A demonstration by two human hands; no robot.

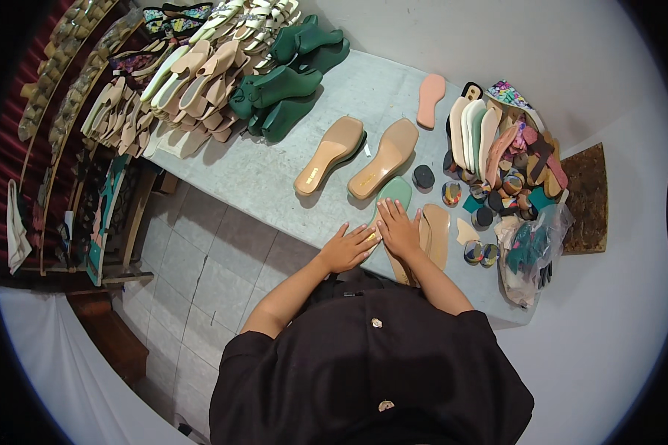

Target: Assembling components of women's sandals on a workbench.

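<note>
The mint-green insole (395, 193) lies on the grey tabletop (237, 194), directly in front of the person, its rounded end pointing away and slightly right. The right hand (399, 231) rests palm down across its middle, fingers straight and nearly together, with the rounded end showing beyond the fingertips. The left hand (346, 249) reaches in from the left, fingers outstretched and a little spread, their tips at the nearer part of the insole just beside the right hand. Neither hand's fingers are curled around anything; between them they cover much of the insole, so its full outline is hidden.

Close to the right hand, beige insoles (437, 233) lie partly beneath the right forearm. Just beyond the mint-green insole stand two tan soles (330, 156), side by side, with a black round heel (423, 176) to their right. Farther out lies a pink insole (430, 101). On the right, pale insoles (470, 133) lean beside scraps, patterned heel pieces (451, 193) and a clear plastic bag (533, 252). Dark green shoe lasts (283, 87) and heaped sandals (193, 81) crowd the far left.
</note>
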